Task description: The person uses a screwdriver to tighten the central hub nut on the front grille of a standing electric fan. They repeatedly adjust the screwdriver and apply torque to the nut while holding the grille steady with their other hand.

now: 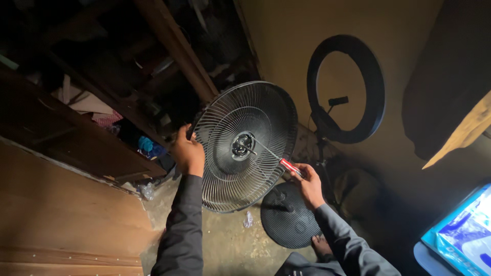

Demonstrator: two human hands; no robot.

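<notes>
- At the centre of the view, the fan guard (pixel 245 145) stands upright above the round fan base (pixel 289 214), which rests on the floor (pixel 230 245).
- The left hand (pixel 188 152) is closed around the guard's left rim.
- The right hand (pixel 308 180) is closed on the red handle of the screwdriver (pixel 279 156); its tip sits at the hub (pixel 242 144).
- Risk: the tip may slip off the fastener, since the shaft enters at a slant and lighting is dim.
- Risk: a one-handed rim hold may let the guard twist under pressure.

1 flat blue-and-white printed package (pixel 463 232) at the lower right corner (partly cut off), glossy, lying tilted
</notes>
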